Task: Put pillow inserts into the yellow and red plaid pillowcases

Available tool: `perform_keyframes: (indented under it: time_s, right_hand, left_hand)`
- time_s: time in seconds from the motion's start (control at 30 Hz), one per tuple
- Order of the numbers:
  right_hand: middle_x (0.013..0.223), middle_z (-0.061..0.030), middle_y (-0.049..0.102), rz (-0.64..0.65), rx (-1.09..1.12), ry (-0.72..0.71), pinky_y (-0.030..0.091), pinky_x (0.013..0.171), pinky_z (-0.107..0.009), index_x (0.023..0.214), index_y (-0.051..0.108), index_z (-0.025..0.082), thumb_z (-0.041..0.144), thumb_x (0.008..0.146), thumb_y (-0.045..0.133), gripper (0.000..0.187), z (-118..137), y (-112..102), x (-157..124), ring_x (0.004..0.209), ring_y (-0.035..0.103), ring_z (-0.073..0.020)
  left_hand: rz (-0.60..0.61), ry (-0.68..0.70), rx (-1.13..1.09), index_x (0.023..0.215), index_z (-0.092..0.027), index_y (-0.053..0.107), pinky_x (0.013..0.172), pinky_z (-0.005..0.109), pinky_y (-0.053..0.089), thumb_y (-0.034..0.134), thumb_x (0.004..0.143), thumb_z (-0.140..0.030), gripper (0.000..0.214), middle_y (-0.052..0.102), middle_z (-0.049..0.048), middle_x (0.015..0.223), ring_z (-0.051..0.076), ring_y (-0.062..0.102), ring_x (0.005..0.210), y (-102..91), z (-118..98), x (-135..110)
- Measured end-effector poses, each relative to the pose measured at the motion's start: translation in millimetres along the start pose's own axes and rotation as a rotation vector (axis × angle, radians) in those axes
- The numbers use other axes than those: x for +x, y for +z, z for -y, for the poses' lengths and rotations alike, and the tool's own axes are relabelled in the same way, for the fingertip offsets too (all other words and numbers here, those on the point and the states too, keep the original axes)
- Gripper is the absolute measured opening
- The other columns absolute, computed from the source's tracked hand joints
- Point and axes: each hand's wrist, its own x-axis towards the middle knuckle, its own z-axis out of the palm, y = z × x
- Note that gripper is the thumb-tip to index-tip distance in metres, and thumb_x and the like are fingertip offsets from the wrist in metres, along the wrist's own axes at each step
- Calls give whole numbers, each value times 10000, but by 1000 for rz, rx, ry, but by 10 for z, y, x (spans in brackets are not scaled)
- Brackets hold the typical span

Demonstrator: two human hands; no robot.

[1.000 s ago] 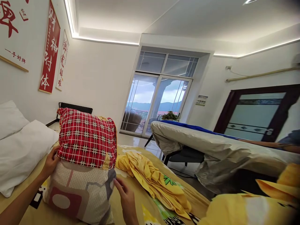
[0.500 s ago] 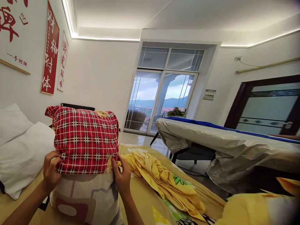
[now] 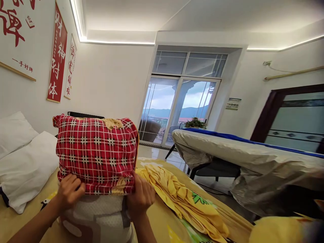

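1. As seen in the head view, both hands now clench the lower edge of a red checked pillowcase (image 3: 97,152); one second earlier, the right hand (image 3: 141,194) lies against the pale pillow (image 3: 106,209) below that edge, and half a second earlier both hands reach it.

2. Within the same interval, the edge comes to sit somewhat lower on the pillow, and less of the pale fabric shows beneath it. This suggests that the pillowcase is being drawn down over the pillow, with the lower part not yet covered.

3. Left hand (image 3: 71,192): fingers curled tightly, knuckles toward the viewer, grasping the front edge near its left end. No gap shows between fingers and palm.

4. Right hand: curled into a near fist around the right lower corner, grasping cloth there. Whether its fingertips also press on the pillow is hidden.

5. Position: the pillow stands roughly upright on the yellow bed sheet (image 3: 162,221), its upper part inside the pillowcase, between a white pillow (image 3: 30,172) on the left and a crumpled yellow cloth (image 3: 174,192) on the right.
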Motion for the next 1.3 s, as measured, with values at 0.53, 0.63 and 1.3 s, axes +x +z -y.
perform_keyframes:
  time_s: [0.53,0.63,1.3]
  right_hand:
    - [916,-53,688,382,-139,-210,395,787,-330,874,608,211,17,830,398,289,-66,155,-1032,853,591,-200]
    - [889,-66,667,313,-102,-149,394,771,-333,874,589,191,71,853,425,204,-166,115,-672,814,565,-200]
    - [1206,-109,610,401,702,623,467,842,-393,1164,576,244,486,819,520,425,-418,-503,-60,1088,569,-266]
  left_hand:
    - [403,-323,52,755,-188,582,737,329,466,441,695,48,282,599,62,890,218,525,892,493,369,-1089]
    - [174,-324,41,699,-179,533,740,337,457,413,716,45,255,571,74,867,211,519,862,441,472,-842]
    - [171,-209,-99,708,-173,541,645,303,416,453,785,-23,190,530,72,786,194,475,763,-96,259,-659]
